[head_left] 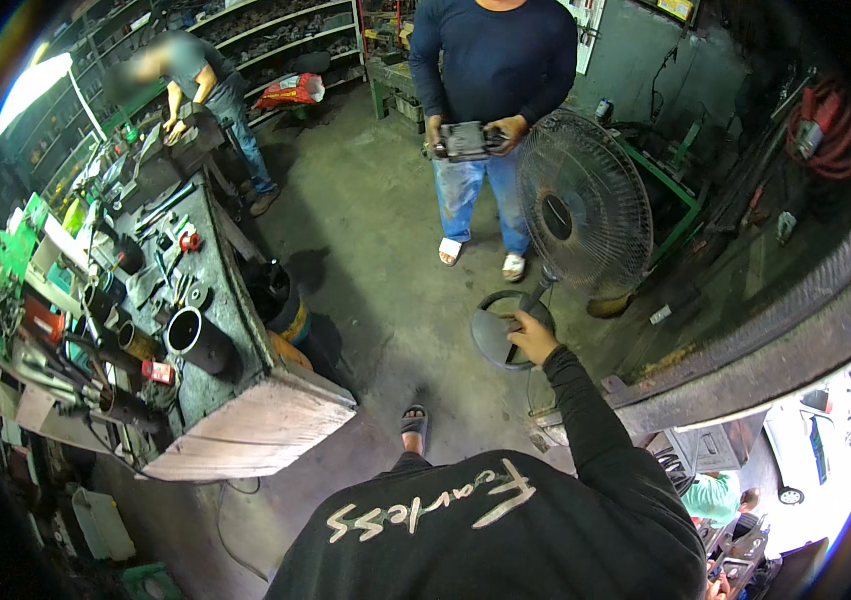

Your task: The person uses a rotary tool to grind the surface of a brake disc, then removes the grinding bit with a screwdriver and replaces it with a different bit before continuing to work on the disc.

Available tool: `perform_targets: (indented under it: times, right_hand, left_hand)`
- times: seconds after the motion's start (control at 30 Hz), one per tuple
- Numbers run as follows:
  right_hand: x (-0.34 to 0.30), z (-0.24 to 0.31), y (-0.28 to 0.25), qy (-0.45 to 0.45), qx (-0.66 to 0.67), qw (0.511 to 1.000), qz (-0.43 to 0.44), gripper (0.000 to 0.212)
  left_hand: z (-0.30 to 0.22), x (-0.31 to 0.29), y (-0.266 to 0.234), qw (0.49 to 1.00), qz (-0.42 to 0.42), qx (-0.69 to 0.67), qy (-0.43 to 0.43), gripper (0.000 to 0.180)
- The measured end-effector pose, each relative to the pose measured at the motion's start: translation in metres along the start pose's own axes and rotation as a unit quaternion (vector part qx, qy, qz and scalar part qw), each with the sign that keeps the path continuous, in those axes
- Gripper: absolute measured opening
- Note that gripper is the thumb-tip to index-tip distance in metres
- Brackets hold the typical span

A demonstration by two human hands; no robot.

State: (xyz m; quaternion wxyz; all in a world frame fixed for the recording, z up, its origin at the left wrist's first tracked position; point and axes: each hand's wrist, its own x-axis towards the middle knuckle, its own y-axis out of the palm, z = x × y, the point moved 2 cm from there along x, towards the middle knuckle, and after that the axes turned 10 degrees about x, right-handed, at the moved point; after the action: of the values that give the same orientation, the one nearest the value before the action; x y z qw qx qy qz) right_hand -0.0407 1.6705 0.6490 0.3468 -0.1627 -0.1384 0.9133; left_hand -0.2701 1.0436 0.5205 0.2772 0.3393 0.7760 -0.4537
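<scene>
My right arm, in a black sleeve, reaches forward from the lower right. My right hand (533,337) is above the round base (490,325) of a pedestal fan, its fingers partly bent and apart, with nothing visible in them. Whether it touches the fan cannot be made out. The fan's wire cage (587,200) stands just beyond the hand. My left hand is out of sight. Facing me, a person in a dark long-sleeved top holds a blocky grey metal part (465,142) in both hands.
A cluttered workbench (255,425) runs along the left, bearing a black cylinder (200,340) and several tools. Another person (200,85) bends over its far end. A dark drum (275,295) stands beside it. A curved ledge (725,370) borders the right, near a coiled red hose (825,135).
</scene>
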Motion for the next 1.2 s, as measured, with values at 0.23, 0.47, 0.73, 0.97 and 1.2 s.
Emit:
perform_targets:
  times: [0.23,0.47,0.73,0.97,1.2]
  right_hand:
    - [0.054,-0.145,0.085,0.067,-0.127,0.973,0.179,0.046]
    - [0.142,-0.145,0.075,0.090,-0.088,0.976,0.177,0.042]
    - [0.419,-0.183,0.089,0.124,-0.343,0.905,0.218,0.035]
    - [0.507,-0.192,0.125,-0.083,-0.534,0.730,0.419,0.018]
    - [0.539,0.057,0.166,-0.086,-0.388,0.802,0.446,0.028]
  left_hand:
    - [-0.194,0.135,-0.025,0.992,0.049,0.029,0.115,0.035]
    - [-0.358,0.218,-0.046,0.974,0.106,-0.051,0.193,0.032]
    - [-0.418,0.283,-0.026,0.981,0.079,0.020,0.179,0.026]
    - [-0.499,0.366,-0.021,0.983,0.112,0.036,0.139,0.028]
    - [-0.515,0.376,-0.115,0.995,0.012,-0.001,0.099,0.030]
